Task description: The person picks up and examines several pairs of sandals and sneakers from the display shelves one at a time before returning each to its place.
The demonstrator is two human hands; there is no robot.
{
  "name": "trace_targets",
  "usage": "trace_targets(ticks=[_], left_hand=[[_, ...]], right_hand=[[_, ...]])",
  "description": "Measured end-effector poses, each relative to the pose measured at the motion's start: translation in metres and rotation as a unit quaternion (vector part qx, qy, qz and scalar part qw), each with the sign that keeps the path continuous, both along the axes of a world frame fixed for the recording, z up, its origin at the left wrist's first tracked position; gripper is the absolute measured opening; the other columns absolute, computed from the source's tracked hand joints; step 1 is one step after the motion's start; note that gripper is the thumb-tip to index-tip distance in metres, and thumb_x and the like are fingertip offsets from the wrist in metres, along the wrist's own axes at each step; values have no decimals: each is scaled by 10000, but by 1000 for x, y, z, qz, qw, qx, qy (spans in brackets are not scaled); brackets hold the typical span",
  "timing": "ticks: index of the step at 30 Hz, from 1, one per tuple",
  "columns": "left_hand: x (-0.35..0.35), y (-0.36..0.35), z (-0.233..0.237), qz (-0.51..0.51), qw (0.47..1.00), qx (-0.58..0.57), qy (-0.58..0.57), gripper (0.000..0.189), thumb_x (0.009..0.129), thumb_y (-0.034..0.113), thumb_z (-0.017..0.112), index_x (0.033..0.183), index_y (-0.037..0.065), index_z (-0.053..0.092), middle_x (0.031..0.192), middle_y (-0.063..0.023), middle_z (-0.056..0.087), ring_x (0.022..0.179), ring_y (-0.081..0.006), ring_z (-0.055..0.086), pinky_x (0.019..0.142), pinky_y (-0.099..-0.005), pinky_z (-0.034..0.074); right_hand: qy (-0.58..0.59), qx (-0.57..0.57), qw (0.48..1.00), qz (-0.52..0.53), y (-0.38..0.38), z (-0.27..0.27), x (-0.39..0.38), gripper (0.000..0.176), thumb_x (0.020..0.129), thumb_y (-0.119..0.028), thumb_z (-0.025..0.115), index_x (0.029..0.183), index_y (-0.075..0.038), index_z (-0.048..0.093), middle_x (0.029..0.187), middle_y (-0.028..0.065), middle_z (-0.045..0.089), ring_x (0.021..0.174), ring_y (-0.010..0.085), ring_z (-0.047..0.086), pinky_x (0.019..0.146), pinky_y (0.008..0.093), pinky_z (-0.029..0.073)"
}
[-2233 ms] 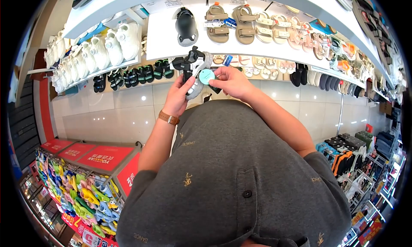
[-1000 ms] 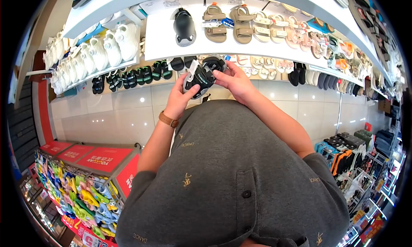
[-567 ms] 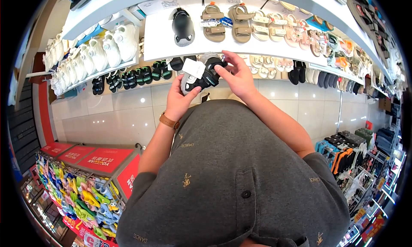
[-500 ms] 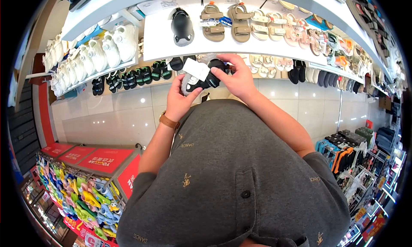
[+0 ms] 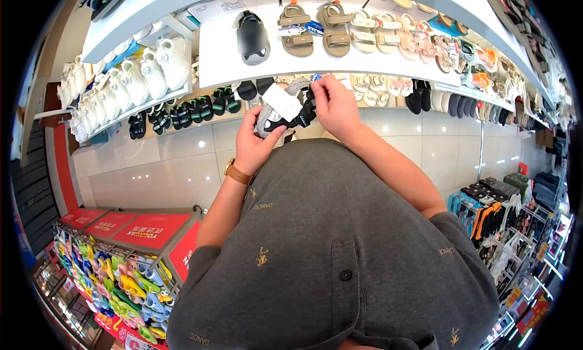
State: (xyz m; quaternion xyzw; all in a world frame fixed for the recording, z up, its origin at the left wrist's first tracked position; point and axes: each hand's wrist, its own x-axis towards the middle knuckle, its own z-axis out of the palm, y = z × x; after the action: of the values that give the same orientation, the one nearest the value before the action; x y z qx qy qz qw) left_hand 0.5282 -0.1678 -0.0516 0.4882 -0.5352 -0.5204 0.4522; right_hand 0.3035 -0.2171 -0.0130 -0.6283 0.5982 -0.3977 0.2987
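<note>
Left hand [image 5: 255,144] grips the sandal [image 5: 307,110] at 7 o'clock; right hand [image 5: 339,110] pinches it at 2 o'clock; uneven tugging could slip it loose.

A black sandal with a pale grey sole and straps [image 5: 308,102] sits tilted in the upper middle of the frame, held between two hands, a blank-looking white rectangular tag [image 5: 282,102] lying across it.

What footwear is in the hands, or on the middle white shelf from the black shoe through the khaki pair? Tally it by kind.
Held black-and-grey sandal: 1
Black shoe on the shelf: 1
Khaki sandals: 2
Total: 4
</note>
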Motion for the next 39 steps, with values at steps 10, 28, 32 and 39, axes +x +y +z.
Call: trace_targets(ticks=[10,28,32,39], left_hand=[[11,-1,2,11,919,276,280,399,1008,136,640,1360,77,461,1256,-100,622,1080,-237,669,832,-459,645],[16,-4,8,-58,914,298,269,500,1009,186,652,1445,101,422,1307,-84,615,1129,-236,663,864,-447,624],[20,-9,2,-88,924,270,256,523,997,165,663,1451,101,410,1316,-81,606,1138,-226,656,850,-447,631],[25,-15,4,-107,939,247,214,535,988,156,670,1454,115,412,1303,-65,612,1129,-204,653,836,-442,634]], right_hand=[[-462,198,858,-107,-14,4,-4,234,1115,-241,408,1101,-25,497,1030,156,717,916,230,721,767,327,585],[-493,271,827,-15,-16,2,-11,229,993,-122,672,1179,11,686,892,-17,658,706,55,538,600,199,423],[-488,275,829,-2,-17,5,-12,216,991,-118,674,1177,-11,701,931,-18,685,711,44,537,589,191,402],[-468,286,835,37,-17,15,-14,198,990,-115,675,1165,-31,717,970,4,722,695,35,519,576,187,373]])
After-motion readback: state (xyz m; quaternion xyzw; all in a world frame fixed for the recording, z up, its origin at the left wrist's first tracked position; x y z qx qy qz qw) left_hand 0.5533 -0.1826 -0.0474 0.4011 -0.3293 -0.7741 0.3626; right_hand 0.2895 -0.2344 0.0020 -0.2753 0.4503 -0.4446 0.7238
